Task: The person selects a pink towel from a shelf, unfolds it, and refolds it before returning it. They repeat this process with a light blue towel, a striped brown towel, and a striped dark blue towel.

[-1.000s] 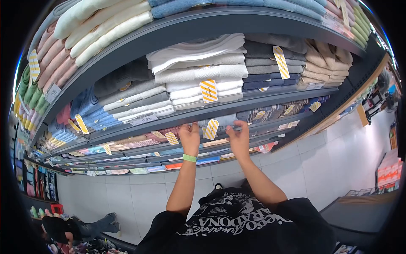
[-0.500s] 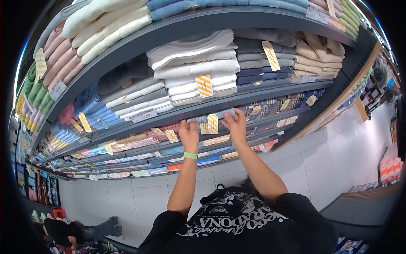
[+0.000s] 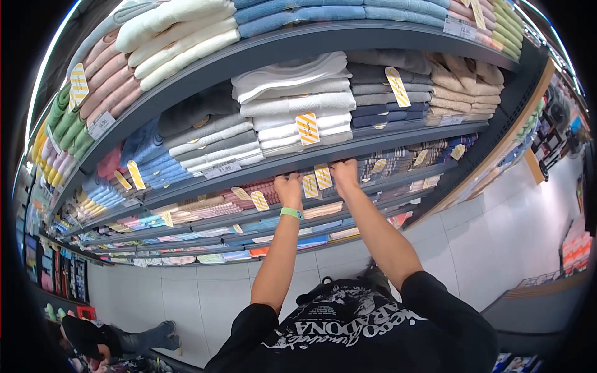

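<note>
A long grey shelf (image 3: 323, 152) runs just above both hands, bearing a stack of white towels (image 3: 292, 107) over the grip. Pink towels (image 3: 268, 186) lie just left of the left hand (image 3: 288, 189), plaid cloths (image 3: 398, 161) right of the right hand (image 3: 345, 176). Both hands have their fingertips tucked under the shelf edge; whether they grasp the largely hidden folded cloth between them, I cannot tell. Two striped tags (image 3: 310, 186) hang between the hands.

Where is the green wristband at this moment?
In the head view, the green wristband circles the left wrist just below the left hand, lower left of the striped tags between that and the right hand.
</note>
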Available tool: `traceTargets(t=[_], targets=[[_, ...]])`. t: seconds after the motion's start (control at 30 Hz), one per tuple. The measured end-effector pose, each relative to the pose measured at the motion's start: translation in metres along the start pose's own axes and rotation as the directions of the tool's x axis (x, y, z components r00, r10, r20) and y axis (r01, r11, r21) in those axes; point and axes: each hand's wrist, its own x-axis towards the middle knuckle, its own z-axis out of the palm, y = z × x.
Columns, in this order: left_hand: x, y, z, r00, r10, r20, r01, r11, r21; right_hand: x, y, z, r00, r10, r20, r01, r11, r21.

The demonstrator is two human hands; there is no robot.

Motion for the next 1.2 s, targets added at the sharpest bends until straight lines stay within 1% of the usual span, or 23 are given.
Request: traceTargets(t=[0.07, 0.1, 0.17, 0.2, 0.27, 0.3, 0.33, 0.37, 0.4, 0.47, 0.53, 0.6, 0.63, 0.7, 0.73, 0.8, 0.83, 0.87, 0.93, 1.0, 1.07, 1.1, 1.2], targets=[[-0.003, 0.009, 0.001, 0.999, -0.043, 0.009, 0.042, 0.997, 0.065, -0.003, -0.001, 0.001, 0.999, -0.033, 0.001, 0.033, 0.981, -0.193], [-0.004, 0.013, 0.000, 0.999, -0.041, 0.010, 0.040, 0.997, 0.063, -0.003, -0.003, 0.000, 0.999, -0.036, 0.002, 0.036, 0.980, -0.194], [-0.014, 0.018, -0.012, 0.993, -0.027, 0.116, 0.007, 0.986, 0.168, -0.015, -0.008, -0.001, 0.987, -0.155, 0.029, 0.156, 0.941, -0.299], [-0.016, 0.012, -0.016, 0.993, -0.025, 0.117, 0.005, 0.986, 0.167, -0.022, -0.011, -0.002, 0.987, -0.158, 0.029, 0.159, 0.941, -0.299], [-0.025, -0.001, -0.022, 0.976, 0.185, 0.114, -0.212, 0.923, 0.322, -0.055, -0.030, 0.002, 0.974, -0.228, 0.016, 0.228, 0.963, -0.144], [-0.035, -0.003, -0.025, 0.976, 0.181, 0.119, -0.211, 0.924, 0.321, -0.058, -0.023, -0.005, 0.973, -0.230, 0.010, 0.229, 0.962, -0.146], [-0.053, 0.011, -0.022, 0.940, 0.300, 0.162, -0.340, 0.778, 0.529, -0.059, -0.013, -0.015, 0.961, -0.277, 0.001, 0.268, 0.929, -0.254], [-0.065, 0.022, -0.018, 0.887, 0.399, 0.234, -0.440, 0.569, 0.695, -0.062, -0.009, -0.021, 0.947, -0.322, -0.005, 0.299, 0.884, -0.359], [-0.068, 0.025, -0.015, 0.887, 0.393, 0.242, -0.441, 0.569, 0.694, -0.065, -0.007, -0.030, 0.946, -0.323, -0.016, 0.296, 0.885, -0.360], [-0.074, 0.029, -0.011, 0.791, 0.430, 0.436, -0.611, 0.503, 0.612, -0.075, -0.009, -0.040, 0.961, -0.269, 0.060, 0.265, 0.845, -0.463], [-0.069, 0.029, 0.004, 0.771, 0.423, 0.475, -0.636, 0.488, 0.598, -0.082, -0.005, -0.046, 0.964, -0.265, 0.026, 0.252, 0.879, -0.405], [-0.055, 0.028, 0.021, 0.603, 0.480, 0.638, -0.797, 0.327, 0.507, -0.090, -0.006, -0.052, 0.974, -0.228, -0.008, 0.207, 0.897, -0.389], [-0.049, 0.029, 0.029, 0.606, 0.474, 0.639, -0.795, 0.334, 0.506, -0.093, -0.007, -0.054, 0.979, -0.200, -0.026, 0.172, 0.897, -0.408], [-0.039, 0.030, 0.046, 0.729, 0.225, 0.647, -0.685, 0.255, 0.683, -0.102, -0.006, -0.059, 0.987, -0.155, -0.042, 0.125, 0.906, -0.404], [-0.032, 0.026, 0.053, 0.726, 0.217, 0.653, -0.687, 0.263, 0.677, -0.106, -0.006, -0.062, 0.992, -0.116, -0.050, 0.087, 0.915, -0.394], [-0.015, 0.011, 0.059, 0.726, 0.159, 0.669, -0.686, 0.100, 0.721, -0.111, -0.004, -0.071, 0.990, -0.124, -0.070, 0.080, 0.890, -0.448], [-0.009, -0.002, 0.059, 0.676, 0.288, 0.679, -0.716, 0.037, 0.697, -0.113, -0.003, -0.074, 0.989, -0.129, -0.068, 0.088, 0.899, -0.429], [-0.005, -0.009, 0.059, 0.673, 0.281, 0.684, -0.720, 0.041, 0.692, -0.115, -0.001, -0.077, 0.989, -0.133, -0.065, 0.095, 0.908, -0.408], [0.000, -0.015, 0.060, 0.563, 0.458, 0.688, -0.775, 0.001, 0.632, -0.114, 0.001, -0.085, 0.986, -0.152, -0.075, 0.113, 0.919, -0.378], [-0.003, -0.015, 0.060, 0.601, 0.407, 0.688, -0.756, 0.010, 0.655, -0.112, 0.000, -0.093, 0.989, -0.121, -0.082, 0.083, 0.928, -0.362], [-0.012, 0.002, 0.066, 0.772, 0.156, 0.616, -0.632, 0.094, 0.769, -0.109, -0.005, -0.094, 0.990, -0.116, -0.077, 0.077, 0.918, -0.390], [-0.020, 0.010, 0.069, 0.774, 0.163, 0.611, -0.629, 0.092, 0.772, -0.105, -0.010, -0.094, 0.991, -0.112, -0.070, 0.073, 0.905, -0.419], [-0.055, 0.032, 0.077, 0.843, 0.055, 0.536, -0.538, 0.147, 0.830, -0.100, -0.026, -0.098, 0.998, -0.068, -0.016, 0.052, 0.881, -0.470]])
